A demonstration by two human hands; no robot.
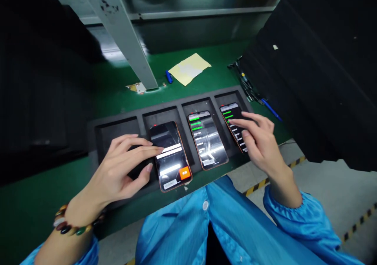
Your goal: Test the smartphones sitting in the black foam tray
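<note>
Three lit smartphones lie face up in a dark foam tray (118, 117) divided into compartments. My left hand (123, 167) has its fingers spread, the index fingertip at the screen of the left smartphone (172, 163), which shows white bars and an orange button. In the middle, the second smartphone (209, 139) shows green and white lines of text and has no hand on it. My right hand (259, 135) reaches over the right smartphone (232, 119), its index fingertip at the screen and its fingers apart. Part of that phone is hidden under the hand. Neither hand grips anything.
Behind the tray lie a yellow paper (190, 68) and a blue pen cap (169, 76) on the green table. A grey metal post (123, 33) rises there. Cables (247, 84) and a blue pen (271, 110) lie at the right, beside a black panel (318, 68).
</note>
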